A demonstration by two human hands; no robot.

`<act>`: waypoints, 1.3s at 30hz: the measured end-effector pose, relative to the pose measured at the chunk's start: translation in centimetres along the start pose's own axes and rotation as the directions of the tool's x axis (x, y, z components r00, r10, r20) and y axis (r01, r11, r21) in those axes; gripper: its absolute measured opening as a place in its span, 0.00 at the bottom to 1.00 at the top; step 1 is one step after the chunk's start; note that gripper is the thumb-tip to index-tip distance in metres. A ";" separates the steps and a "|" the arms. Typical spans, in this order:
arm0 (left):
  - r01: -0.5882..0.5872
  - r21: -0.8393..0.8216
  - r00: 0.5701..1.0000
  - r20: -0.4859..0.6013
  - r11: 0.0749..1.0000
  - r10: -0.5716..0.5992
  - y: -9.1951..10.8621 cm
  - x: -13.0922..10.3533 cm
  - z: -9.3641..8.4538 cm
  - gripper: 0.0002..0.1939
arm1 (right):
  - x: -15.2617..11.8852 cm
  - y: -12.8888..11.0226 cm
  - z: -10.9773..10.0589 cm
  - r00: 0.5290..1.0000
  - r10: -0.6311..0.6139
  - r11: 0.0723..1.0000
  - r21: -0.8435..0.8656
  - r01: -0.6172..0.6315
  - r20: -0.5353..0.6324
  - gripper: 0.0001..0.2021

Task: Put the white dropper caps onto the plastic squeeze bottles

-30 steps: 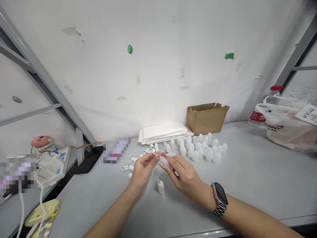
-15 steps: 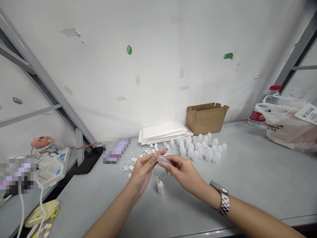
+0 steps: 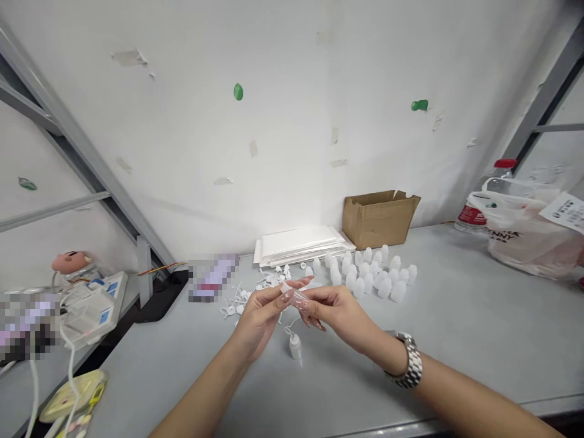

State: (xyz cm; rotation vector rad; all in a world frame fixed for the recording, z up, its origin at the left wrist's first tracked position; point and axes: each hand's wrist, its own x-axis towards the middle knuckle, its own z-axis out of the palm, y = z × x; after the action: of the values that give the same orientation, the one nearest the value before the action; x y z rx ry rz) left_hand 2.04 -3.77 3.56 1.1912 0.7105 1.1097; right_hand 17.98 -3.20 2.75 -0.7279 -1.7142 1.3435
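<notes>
Over the middle of the table, both my hands meet at a small translucent plastic tube (image 3: 298,297). My left hand (image 3: 259,316) pinches its left end between thumb and fingers. The other end is gripped by my right hand (image 3: 342,311), thumb on top; the fingers partly cover the tube. Just below the hands lies a small white bottle (image 3: 295,347) with a thin pointed tip and a looped cord. Behind my left hand is a loose pile of white caps with cords (image 3: 237,301). Several frosted domed pieces (image 3: 360,287) stand upright beyond my right hand.
White flat packs (image 3: 296,243) are stacked against the wall beside an open cardboard box (image 3: 381,219). At the right stand a plastic bag (image 3: 524,237) and a red-capped bottle (image 3: 474,213). Left are a blurred purple object (image 3: 214,277), a power strip (image 3: 98,310) and cables.
My right thumb and fingers have shifted along the translucent tube, covering more of it, and the hands are closer together. The bottle below stays put; the view has moved slightly.
</notes>
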 end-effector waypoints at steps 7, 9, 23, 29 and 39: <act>-0.006 0.042 0.980 -0.198 0.999 0.014 0.1 0.2 0.1 0.11 | 0.1 0.8 0.7 0.983 0.008 1.000 0.015 -0.006 -0.186 0.12; 0.004 -0.002 0.978 -0.208 1.000 -0.004 0.0 0.1 0.2 0.11 | -0.2 0.9 1.1 0.962 -0.038 0.997 -0.077 0.017 -0.270 0.09; 0.093 -0.176 0.996 0.015 0.980 -0.092 -0.1 0.2 -0.1 0.12 | 0.3 0.7 0.1 0.928 0.130 0.551 0.753 -0.361 0.349 0.08; 0.055 -0.166 0.998 -0.001 0.985 -0.056 -0.3 0.2 -0.3 0.15 | 0.1 0.5 0.1 0.901 0.155 0.544 0.726 -0.420 0.405 0.12; 0.016 -0.132 0.992 -0.121 0.991 -0.032 -0.8 0.3 0.3 0.10 | 0.2 0.1 0.4 0.982 0.163 0.817 0.544 -0.190 0.098 0.15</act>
State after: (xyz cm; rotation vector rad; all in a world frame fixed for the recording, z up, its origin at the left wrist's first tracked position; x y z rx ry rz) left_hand 2.66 -3.60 2.95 1.0073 0.7326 1.1991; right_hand 17.54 -3.16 2.64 -0.5243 -1.2040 1.8878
